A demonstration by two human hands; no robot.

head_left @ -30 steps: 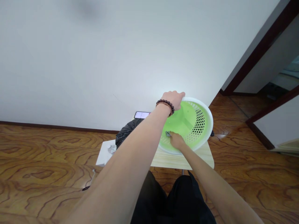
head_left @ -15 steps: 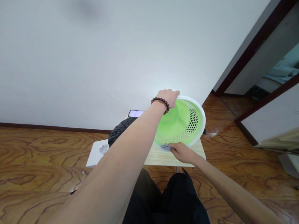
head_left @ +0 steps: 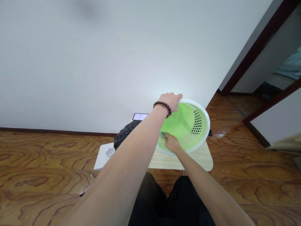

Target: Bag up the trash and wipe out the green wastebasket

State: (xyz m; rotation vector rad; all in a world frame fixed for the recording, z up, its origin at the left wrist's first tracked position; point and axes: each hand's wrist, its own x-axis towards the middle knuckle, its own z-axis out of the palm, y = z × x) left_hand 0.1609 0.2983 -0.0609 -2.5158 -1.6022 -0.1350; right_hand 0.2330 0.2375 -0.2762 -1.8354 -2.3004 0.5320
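Note:
A round green plastic basket [head_left: 185, 121] with a white rim and perforated sides stands on a small pale wooden table [head_left: 198, 158]. My left hand [head_left: 171, 101], with a bead bracelet at the wrist, is closed over the basket's far rim. Inside the basket's near side, my right hand [head_left: 172, 142] pinches a grey cloth [head_left: 164, 135] against or close to the perforated wall. My left forearm hides the basket's left edge.
A phone with a lit screen [head_left: 140, 116] lies at the table's back edge by the wall. Black plastic [head_left: 124, 133] bulges left of my forearm, beside a white box [head_left: 102, 158]. A thin cable [head_left: 90, 182] hangs low at the left. A doorway opens at the right.
My right hand has moved with the cloth from the near rim to inside the basket. My left hand keeps its hold on the far rim. The view has shifted slightly.

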